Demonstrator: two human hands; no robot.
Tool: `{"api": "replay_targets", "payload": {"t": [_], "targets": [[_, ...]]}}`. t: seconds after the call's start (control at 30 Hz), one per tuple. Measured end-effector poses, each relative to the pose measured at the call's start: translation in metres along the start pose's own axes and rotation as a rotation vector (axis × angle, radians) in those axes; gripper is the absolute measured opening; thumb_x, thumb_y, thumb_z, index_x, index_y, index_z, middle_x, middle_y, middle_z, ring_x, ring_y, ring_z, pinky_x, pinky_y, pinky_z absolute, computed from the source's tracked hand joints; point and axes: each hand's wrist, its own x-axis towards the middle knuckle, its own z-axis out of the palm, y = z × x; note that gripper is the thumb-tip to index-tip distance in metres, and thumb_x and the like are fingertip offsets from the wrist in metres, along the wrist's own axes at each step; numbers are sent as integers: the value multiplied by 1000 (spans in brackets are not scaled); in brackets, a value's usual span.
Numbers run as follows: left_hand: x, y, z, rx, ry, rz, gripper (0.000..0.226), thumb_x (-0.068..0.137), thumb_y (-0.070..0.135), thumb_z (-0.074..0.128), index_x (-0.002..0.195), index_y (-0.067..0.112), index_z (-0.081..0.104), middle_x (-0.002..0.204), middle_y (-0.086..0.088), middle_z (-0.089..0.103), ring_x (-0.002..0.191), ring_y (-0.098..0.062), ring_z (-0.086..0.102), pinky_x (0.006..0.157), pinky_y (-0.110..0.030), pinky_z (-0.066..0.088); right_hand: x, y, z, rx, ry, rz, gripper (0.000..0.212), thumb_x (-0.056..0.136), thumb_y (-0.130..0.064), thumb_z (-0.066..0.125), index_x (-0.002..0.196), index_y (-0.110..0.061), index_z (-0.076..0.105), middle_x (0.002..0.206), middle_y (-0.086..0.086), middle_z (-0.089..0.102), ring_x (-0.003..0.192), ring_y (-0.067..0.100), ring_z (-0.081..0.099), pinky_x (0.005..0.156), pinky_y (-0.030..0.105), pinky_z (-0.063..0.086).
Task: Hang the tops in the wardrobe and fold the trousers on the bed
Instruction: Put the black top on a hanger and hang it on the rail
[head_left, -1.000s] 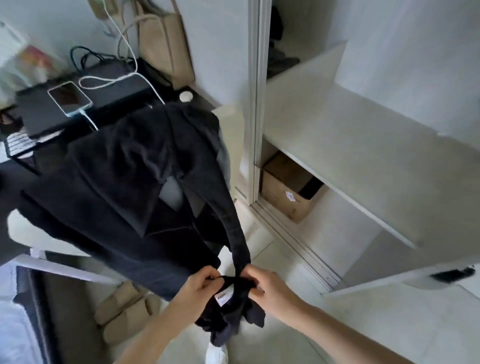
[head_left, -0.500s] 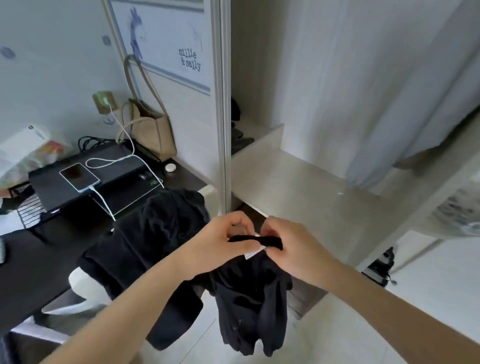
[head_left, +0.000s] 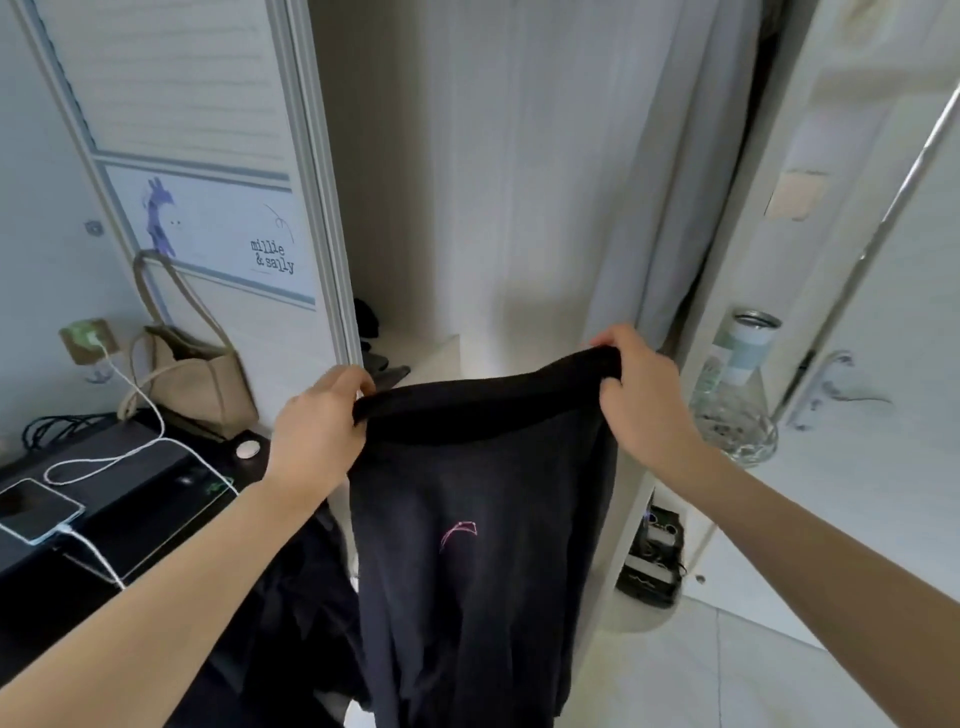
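Black, soft garment (head_left: 483, 545) hangs limp at frame centre before the wardrobe (head_left: 467, 182); left hand (head_left: 317, 421) and right hand (head_left: 639, 395) grip its banded top edge, probably the best hold.

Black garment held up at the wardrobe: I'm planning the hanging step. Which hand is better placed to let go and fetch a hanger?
Probably right: the right hand grips the black garment nearest the hanging clothes; the left hand can hold on.

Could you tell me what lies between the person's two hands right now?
In the head view, the black garment's stretched top edge spans from the left hand to the right hand; both grip it, the rest hanging below.
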Motion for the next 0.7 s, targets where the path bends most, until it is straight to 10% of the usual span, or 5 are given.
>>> {"api": "replay_targets", "payload": {"t": [0.17,0.33,0.47,0.6,0.7], "targets": [[-1,-20,21,121,-763,-222,34,81,-3,42,96,16,66,81,-4,71,68,-17,72,62,-31,56,-1,16,-10,-199,-313,182,19,84,-5,47,66,-5,51,66,10,54,69,29,57,50,28,33],[22,-18,8,-195,-554,-450,9,90,11,56,88,9,65,58,-8,70,48,-19,69,44,-23,51,11,14,-8,-157,-354,221,22,84,-3,44,86,-1,65,84,17,65,81,33,61,59,31,43],[34,-25,-11,-261,-499,-623,48,84,48,70,80,0,66,55,-10,69,47,-18,69,49,-23,51,21,10,-19,177,-342,442,21,94,-10,48,106,-3,63,98,11,60,83,23,57,61,27,45],[39,-15,-14,-809,-523,-883,45,99,32,54,84,-7,69,80,-22,74,64,-27,74,57,-36,62,21,-10,-12,610,-381,617,23,97,-15,48,111,-5,62,114,21,65,106,32,64,89,47,54],[46,-11,-14,-1291,-409,-940,24,105,16,41,104,1,59,84,-22,74,75,-29,73,73,-41,60,25,-25,-9,751,-377,569,26,96,-15,43,114,-11,63,110,12,69,102,28,66,79,42,56]]}}
